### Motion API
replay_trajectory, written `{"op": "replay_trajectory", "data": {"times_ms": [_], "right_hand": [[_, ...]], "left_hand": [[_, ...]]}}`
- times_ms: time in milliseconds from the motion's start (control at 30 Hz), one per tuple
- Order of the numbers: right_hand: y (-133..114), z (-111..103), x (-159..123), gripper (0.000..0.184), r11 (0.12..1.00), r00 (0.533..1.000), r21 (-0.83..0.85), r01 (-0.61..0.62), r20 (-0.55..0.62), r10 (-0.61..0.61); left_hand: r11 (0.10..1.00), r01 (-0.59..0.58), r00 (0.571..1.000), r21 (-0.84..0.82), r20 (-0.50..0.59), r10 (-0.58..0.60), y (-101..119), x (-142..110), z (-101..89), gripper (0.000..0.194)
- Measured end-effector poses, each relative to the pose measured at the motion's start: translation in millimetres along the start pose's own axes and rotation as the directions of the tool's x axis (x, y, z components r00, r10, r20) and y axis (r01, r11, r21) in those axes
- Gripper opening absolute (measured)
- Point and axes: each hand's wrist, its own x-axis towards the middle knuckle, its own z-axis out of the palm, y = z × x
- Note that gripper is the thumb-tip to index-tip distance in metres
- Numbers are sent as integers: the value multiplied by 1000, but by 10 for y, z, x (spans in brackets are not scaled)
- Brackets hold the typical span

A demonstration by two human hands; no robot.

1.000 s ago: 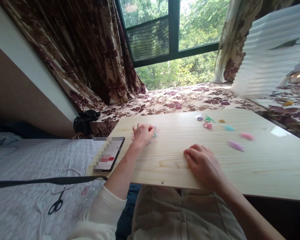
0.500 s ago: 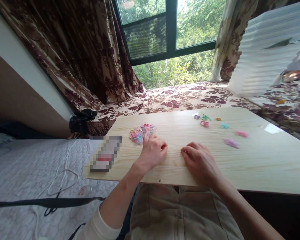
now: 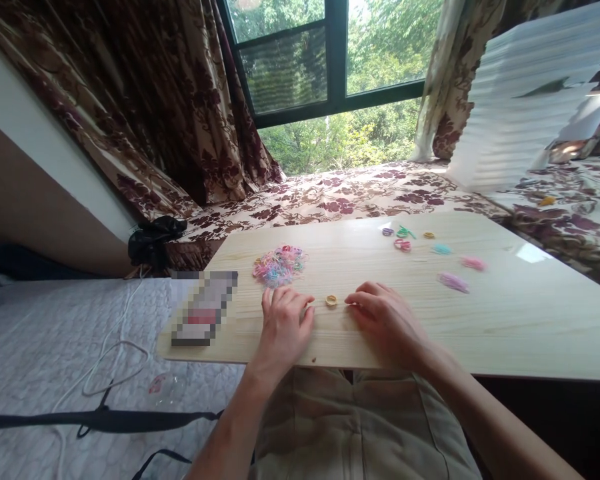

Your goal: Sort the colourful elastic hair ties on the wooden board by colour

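Observation:
A small bundle of yellow rubber bands (image 3: pixel 331 301) lies on the pale wooden tabletop (image 3: pixel 525 333) between my two hands. My left hand (image 3: pixel 286 321) rests to its left, empty, with the fingers spread and bent. Just right of the bundle, my right hand (image 3: pixel 387 323) lies on the table with its fingers loosely stretched toward it, apart from it and with nothing visible in them. Beyond my left hand is a mixed heap of coloured rubber bands (image 3: pixel 279 267).
Sorted groups lie at the right: purple bands (image 3: pixel 387 232), green bands (image 3: pixel 405 231), red-pink bands (image 3: pixel 403 245), yellow bands (image 3: pixel 429 235), blue bands (image 3: pixel 441 249), pink bands (image 3: pixel 473 264) and lilac bands (image 3: pixel 454 283). A blurred-out flat object (image 3: pixel 205 310) lies at the left edge.
The yellow bundle now lies in plain view between the hands. My left hand has opened and drawn back to the left; my right hand has barely moved. The view has shifted slightly.

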Motion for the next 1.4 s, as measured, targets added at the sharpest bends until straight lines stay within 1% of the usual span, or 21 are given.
{"op": "replay_trajectory", "data": {"times_ms": [167, 233, 367, 533, 633, 733, 800, 900, 1000, 1100, 1167, 1267, 1333, 1400], "right_hand": [[-109, 64, 111, 21, 1000, 999, -5, 10, 53, -9], [-150, 88, 142, 19, 999, 998, -32, 2, 61, 0], [-201, 99, 181, 18, 995, 998, -98, 7, 60, -1], [-255, 114, 251, 17, 991, 997, -128, 29, 69, -20], [-279, 140, 292, 21, 989, 997, -147, 35, 70, -25], [-259, 122, 282, 21, 987, 998, -158, 36, 59, -27], [-192, 51, 243, 20, 987, 999, -157, 32, 46, -25], [44, -168, 170, 21, 989, 1000, -150, 5, 10, -4], [449, -486, 152, 24, 987, 998, -155, -52, -52, 44], [932, -795, 246, 24, 946, 969, -232, -227, -146, 197], [1227, -945, 358, 23, 914, 948, -266, -307, -170, 269], [1573, -1058, 537, 21, 852, 908, -314, -419, -159, 388], [1736, -1070, 633, 24, 817, 884, -339, -466, -129, 450], [1853, -1051, 703, 31, 795, 865, -355, -491, -95, 492]], "left_hand": [[997, 77, 996, -31, -38, -78, -30, -64, 56, 37], [995, 85, 995, -43, -46, -87, -36, -81, 77, 40], [995, 79, 995, -62, -60, -83, -48, -106, 102, 41], [993, 86, 992, -79, -86, -93, -60, -109, 112, 39], [992, 91, 991, -87, -92, -99, -61, -106, 118, 37], [992, 85, 991, -93, -97, -94, -66, -110, 123, 36], [993, 73, 991, -93, -102, -82, -72, -114, 125, 35], [994, 69, 991, -89, -111, -79, -79, -119, 127, 35], [993, 81, 989, -83, -117, -91, -81, -118, 133, 35], [993, 88, 989, -78, -115, -97, -81, -114, 145, 35], [993, 90, 988, -74, -115, -98, -85, -112, 153, 35], [994, 92, 986, -67, -132, -100, -101, -112, 162, 34], [993, 93, 984, -67, -144, -102, -114, -115, 166, 32], [993, 93, 984, -69, -149, -103, -124, -118, 168, 32]]}}
